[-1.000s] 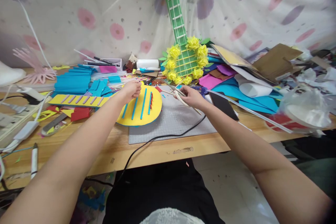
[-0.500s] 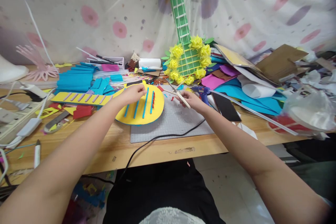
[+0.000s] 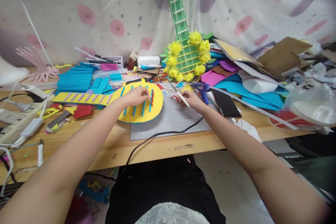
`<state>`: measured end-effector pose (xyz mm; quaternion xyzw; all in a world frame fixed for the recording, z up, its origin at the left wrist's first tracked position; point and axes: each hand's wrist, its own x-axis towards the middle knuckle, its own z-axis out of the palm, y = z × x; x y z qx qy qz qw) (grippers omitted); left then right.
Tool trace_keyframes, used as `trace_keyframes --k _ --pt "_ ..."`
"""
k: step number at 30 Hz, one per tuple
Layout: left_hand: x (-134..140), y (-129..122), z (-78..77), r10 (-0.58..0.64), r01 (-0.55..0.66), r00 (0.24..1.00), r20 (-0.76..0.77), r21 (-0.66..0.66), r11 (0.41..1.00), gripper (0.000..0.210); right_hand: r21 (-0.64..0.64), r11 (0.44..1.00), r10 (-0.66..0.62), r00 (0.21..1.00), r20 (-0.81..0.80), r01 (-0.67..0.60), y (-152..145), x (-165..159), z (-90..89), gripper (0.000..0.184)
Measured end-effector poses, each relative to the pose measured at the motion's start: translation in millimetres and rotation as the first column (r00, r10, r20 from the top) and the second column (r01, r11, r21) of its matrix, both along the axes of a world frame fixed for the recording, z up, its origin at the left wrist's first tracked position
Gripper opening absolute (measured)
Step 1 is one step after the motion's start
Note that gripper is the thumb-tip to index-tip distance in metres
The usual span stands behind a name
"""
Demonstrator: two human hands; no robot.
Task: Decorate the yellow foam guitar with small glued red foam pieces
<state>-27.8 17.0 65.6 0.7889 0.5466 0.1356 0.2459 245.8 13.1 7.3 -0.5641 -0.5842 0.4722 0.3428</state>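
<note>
A yellow paper guitar (image 3: pixel 156 112) lies flat, with blue strips across its body, small red pieces (image 3: pixel 152 97) along the rightmost strip and lilac strips on its neck. My left hand (image 3: pixel 139 96) is over the body beside the red pieces, its fingertips pinched together; whatever they hold is too small to make out. My right hand (image 3: pixel 191 99) grips scissors (image 3: pixel 183 99) with pale handles, their blades pointing away to the upper left. A curled red strip (image 3: pixel 174 97) shows by the fingers of that hand.
Beneath the guitar's right end is a grey cutting mat (image 3: pixel 168 126), crossed by a black cable (image 3: pixel 157 137). A blue glue gun (image 3: pixel 202 92) and a dark phone (image 3: pixel 225 103) lie right of my right hand. Behind stands a green guitar (image 3: pixel 181 24) with yellow flowers.
My left hand has shifted slightly right over the guitar body, closer to the red pieces. My right hand stays in nearly the same place with the scissors.
</note>
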Motion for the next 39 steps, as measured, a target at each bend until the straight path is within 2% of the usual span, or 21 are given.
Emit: trace_keyframes --k 2,3,6,8,10,12,14,17,19,21,26,39 --pt "1.8 0.0 2.3 0.117 -0.106 0.963 0.244 -0.055 0.993 0.015 -0.002 1.0 -0.007 1.0 0.011 0.007 0.3 2.0 -2.0 0.056" --pt "2.5 -0.1 3.9 0.173 -0.138 0.91 0.377 -0.119 0.983 0.015 0.0 1.0 -0.007 1.0 0.013 0.007 0.2 2.8 -2.5 0.057" --pt "4.0 0.0 10.2 0.31 -0.082 0.663 0.682 -0.345 0.935 0.014 0.015 1.0 -0.001 1.0 0.011 0.001 -1.3 3.9 -1.3 0.056" --pt "3.8 0.6 15.5 0.378 -0.028 0.527 0.761 -0.43 0.903 0.015 0.027 1.0 0.002 1.0 0.009 -0.002 -2.8 4.0 0.7 0.055" --pt "2.3 1.1 20.9 0.404 -0.009 0.482 0.778 -0.456 0.89 0.017 0.032 0.999 0.007 1.0 0.004 -0.007 -4.1 3.9 2.4 0.054" --pt "-0.1 0.9 25.0 0.378 -0.02 0.531 0.758 -0.435 0.9 0.019 0.033 0.999 0.017 1.0 -0.001 -0.017 -5.1 3.7 3.4 0.054" --pt "-2.5 -0.5 25.8 0.307 -0.061 0.675 0.671 -0.364 0.929 0.018 0.033 0.999 0.028 1.0 0.0 -0.028 -5.9 3.4 3.7 0.054" --pt "-3.8 -4.0 20.0 0.176 -0.13 0.928 0.329 -0.156 0.979 0.015 0.022 0.999 0.035 0.999 0.006 -0.035 -6.6 2.9 3.0 0.054" --pt "-3.1 -5.9 13.3 0.104 -0.1 0.992 0.072 -0.053 0.994 0.014 0.016 0.999 0.03 1.0 0.006 -0.03 -6.7 2.8 2.1 0.054" --pt "-1.8 -6.6 6.7 0.042 -0.045 0.996 -0.082 -0.037 0.998 0.016 0.014 1.0 0.027 1.0 0.015 -0.027 -6.5 3.0 1.4 0.054" --pt "1.0 -4.5 -3.5 0.003 -0.006 0.972 -0.235 -0.012 1.0 0.021 0.015 1.0 0.025 0.999 0.04 -0.026 -6.7 4.3 1.8 0.052" --pt "1.8 -6.8 -3.7 -0.039 0.039 0.957 -0.286 -0.006 0.999 0.018 0.028 0.999 0.029 0.998 0.047 -0.03 -5.7 8.6 -3.3 0.052"
